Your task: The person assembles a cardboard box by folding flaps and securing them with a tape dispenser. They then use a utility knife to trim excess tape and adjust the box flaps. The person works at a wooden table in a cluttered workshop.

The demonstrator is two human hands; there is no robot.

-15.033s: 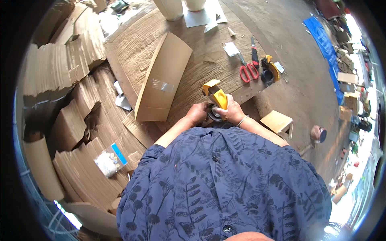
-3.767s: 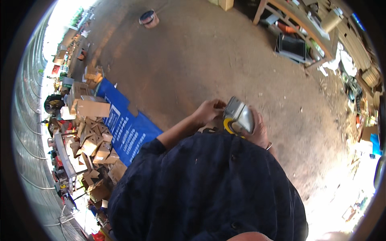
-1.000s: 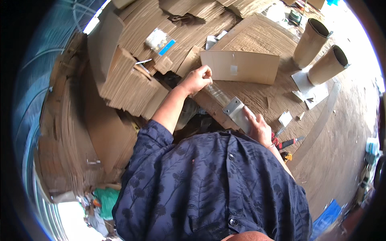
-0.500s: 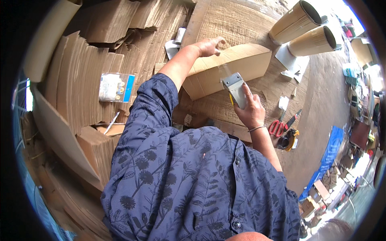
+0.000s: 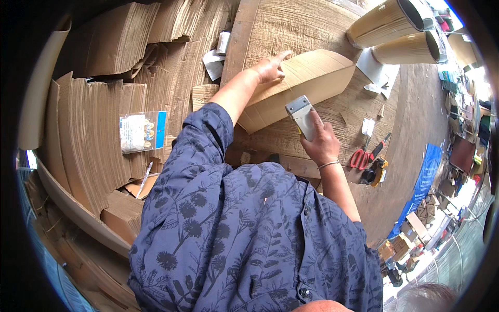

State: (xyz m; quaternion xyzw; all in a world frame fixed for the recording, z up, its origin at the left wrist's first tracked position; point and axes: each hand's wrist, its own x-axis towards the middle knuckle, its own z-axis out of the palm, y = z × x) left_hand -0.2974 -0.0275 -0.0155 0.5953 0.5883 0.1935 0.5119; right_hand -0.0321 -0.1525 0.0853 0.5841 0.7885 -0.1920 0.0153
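A long folded cardboard box with a tapered far end lies on the wooden work surface, tilted up toward the right. My left hand rests along its upper left edge, thumb and index finger stretched apart. In my right hand is a silver-grey metal tool with a boxy head and a bit of yellow on its side; the frames do not show exactly which kind. My index finger lies along its top. The tool's head is close to the box's near face.
Stacks of cut cardboard fill the left, with a clear packet on them. Two cardboard tubes stand at the far right. Red-handled scissors, a knife and a tape roll lie right of my right hand.
The tool in my right hand has drawn slightly back from the box's face. My left hand stays at the box's upper edge. The whole view has shifted a little.
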